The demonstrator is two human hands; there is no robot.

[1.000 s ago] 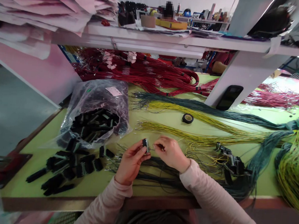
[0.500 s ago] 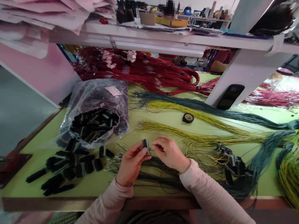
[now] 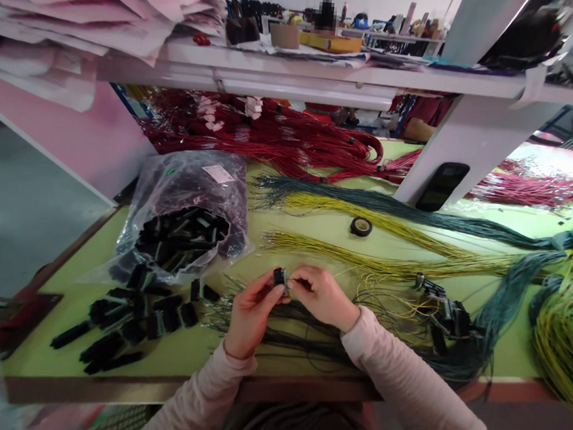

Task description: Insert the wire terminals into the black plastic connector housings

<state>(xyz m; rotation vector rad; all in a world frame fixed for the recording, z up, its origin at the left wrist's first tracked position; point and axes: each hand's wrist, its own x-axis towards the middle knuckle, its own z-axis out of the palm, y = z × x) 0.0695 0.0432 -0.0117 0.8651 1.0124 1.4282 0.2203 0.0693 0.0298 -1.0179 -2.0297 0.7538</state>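
Observation:
My left hand (image 3: 252, 314) grips a small black plastic connector (image 3: 280, 277) between thumb and fingers. My right hand (image 3: 321, 297) sits against it, its fingertips pinching a thin wire (image 3: 294, 283) at the connector. Below both hands lies a loose bundle of thin dark wires (image 3: 295, 339). Loose black connectors (image 3: 131, 322) lie on the green tabletop to the left of my hands. More connectors with wires attached (image 3: 446, 312) lie to the right.
A clear plastic bag of black connectors (image 3: 180, 226) stands left. Yellow (image 3: 362, 262), dark green (image 3: 368, 204) and red wire bundles (image 3: 267, 140) cover the table, with a tape roll (image 3: 360, 227) and a phone (image 3: 442, 186). A paper-laden shelf (image 3: 329, 71) spans overhead; a co-worker's arm (image 3: 418, 129) shows beyond.
Both hands have shifted only slightly, staying together at the connector. The view has moved a little.

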